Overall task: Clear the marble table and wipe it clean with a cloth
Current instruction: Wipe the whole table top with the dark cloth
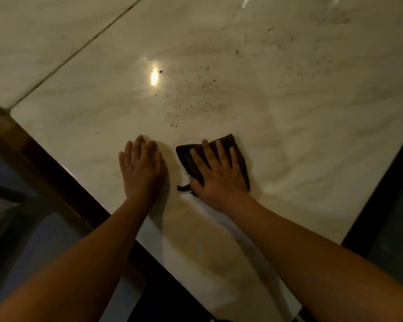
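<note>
A pale marble table fills most of the view. My right hand lies flat with spread fingers on a dark folded cloth, pressing it onto the marble near the front edge. Beside it, my left hand rests palm down on the bare marble, fingers together, holding nothing. Dark crumbs are scattered over the marble beyond both hands, stretching toward the far right.
A seam runs diagonally across the marble at the upper left. A dark wooden edge borders the table on the left, with bluish floor below. A lamp's glare shines on the surface. Dark floor shows at the right.
</note>
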